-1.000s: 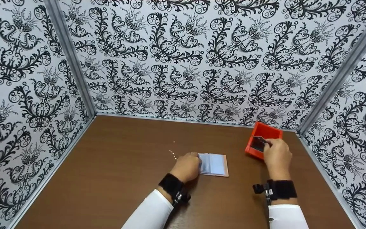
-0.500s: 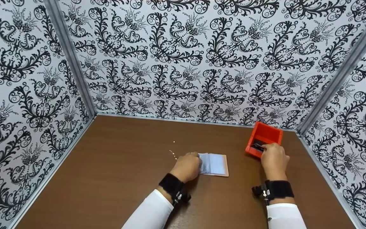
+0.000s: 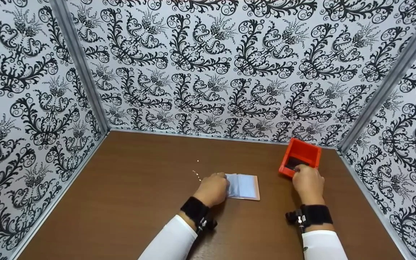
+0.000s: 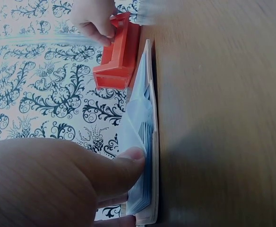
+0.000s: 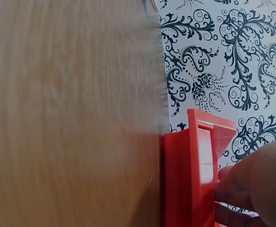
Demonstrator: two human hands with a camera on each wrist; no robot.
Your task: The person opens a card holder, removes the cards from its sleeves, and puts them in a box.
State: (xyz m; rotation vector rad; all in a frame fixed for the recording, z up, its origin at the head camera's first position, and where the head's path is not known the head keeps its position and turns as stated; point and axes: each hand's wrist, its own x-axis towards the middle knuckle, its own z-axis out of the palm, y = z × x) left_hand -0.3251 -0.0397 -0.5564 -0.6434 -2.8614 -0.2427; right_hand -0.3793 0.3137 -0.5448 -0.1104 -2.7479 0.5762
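An open card holder (image 3: 246, 187) with clear bluish plastic sleeves and a tan cover lies on the brown table. My left hand (image 3: 212, 189) holds its left side. In the left wrist view the thumb presses on the sleeves (image 4: 137, 118), which fan slightly apart. At the right, my right hand (image 3: 308, 184) reaches over the near edge of a red bin (image 3: 307, 151), fingers inside it. Dark, flat card-like pieces (image 3: 293, 162) lie in the bin, by the fingertips. The right wrist view hides most of those fingers behind the bin's wall, so whether they grip a card is unclear.
Patterned black-and-white walls (image 3: 208, 72) enclose the table (image 3: 139, 173) at the back and both sides. The bin stands near the back right corner. Small bright specks of light (image 3: 196, 175) show on the table left of the card holder.
My right hand has lowered a dark card into the red bin and moved slightly left and nearer. The card is now down among the dark pieces. My left hand has stayed put.
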